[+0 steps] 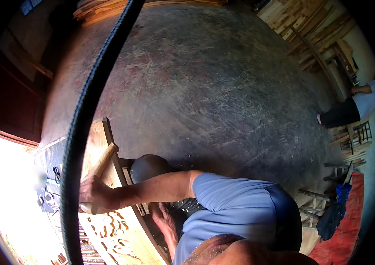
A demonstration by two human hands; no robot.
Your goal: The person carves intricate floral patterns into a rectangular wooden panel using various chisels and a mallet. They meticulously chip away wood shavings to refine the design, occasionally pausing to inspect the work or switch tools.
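Observation:
My right hand (97,194) is closed in a fist around a pale, rounded wooden stick (105,160). One end of it points up past the knuckles, and the other shows below the fist. Under that hand lies a light wooden board (123,223) with a carved, cut-out pattern in its lower part. My left hand (164,218) rests low beside the board's edge, close to my lap. Its fingers look loosely extended and I see nothing in them, though part of the hand is in shadow. A black braided cord crosses the view in front of the board.
Small tools, including black-handled scissors (56,173), lie on a surface beyond the board, in strong glare. Stacked planks (293,17) lean at the far right. A person (359,104) stands at the right wall. Wooden stools (315,198) and a red sheet (348,225) are nearer.

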